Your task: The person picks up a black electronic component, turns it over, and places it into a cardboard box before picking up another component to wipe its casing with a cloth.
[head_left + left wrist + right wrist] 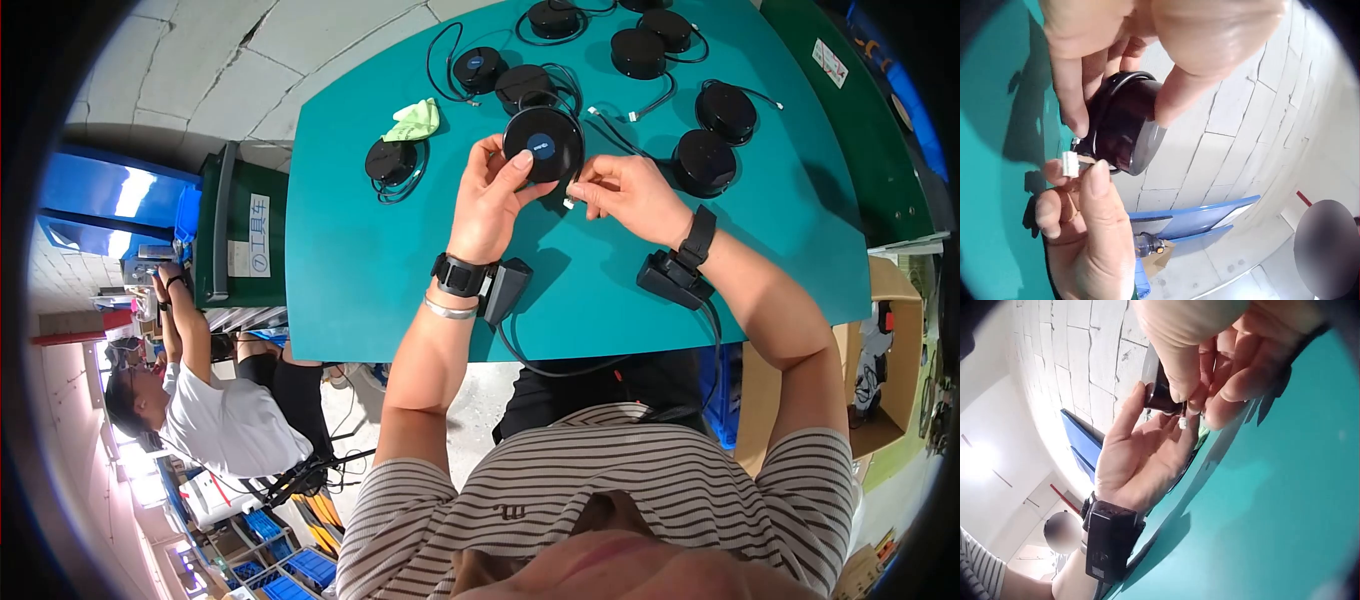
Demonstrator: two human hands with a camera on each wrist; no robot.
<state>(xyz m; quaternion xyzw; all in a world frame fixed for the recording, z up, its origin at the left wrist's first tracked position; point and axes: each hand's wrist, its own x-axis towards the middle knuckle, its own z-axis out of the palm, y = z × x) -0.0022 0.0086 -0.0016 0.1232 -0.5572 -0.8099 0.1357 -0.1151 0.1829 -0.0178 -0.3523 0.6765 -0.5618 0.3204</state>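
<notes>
My left hand (482, 212) grips a round black puck-shaped device (560, 150) with a blue round label on its face, the thumb lying on that face. A black cable (1105, 103) loops around the device's side. Close by on the right, my right hand (640, 198) pinches the cable near its end between thumb and forefinger. A small white connector plug (1070, 164) sticks out past those fingertips. In the right wrist view the plug (1183, 423) shows just below the right thumb, in front of the left palm. Both hands are above the green table.
Several more black round devices (637, 53) with cables stand across the far side of the green table (400, 290). A light green cloth (412, 121) lies against one at the left. A person in a white shirt (225, 420) sits to the left. An open cardboard box (890, 430) is at the right.
</notes>
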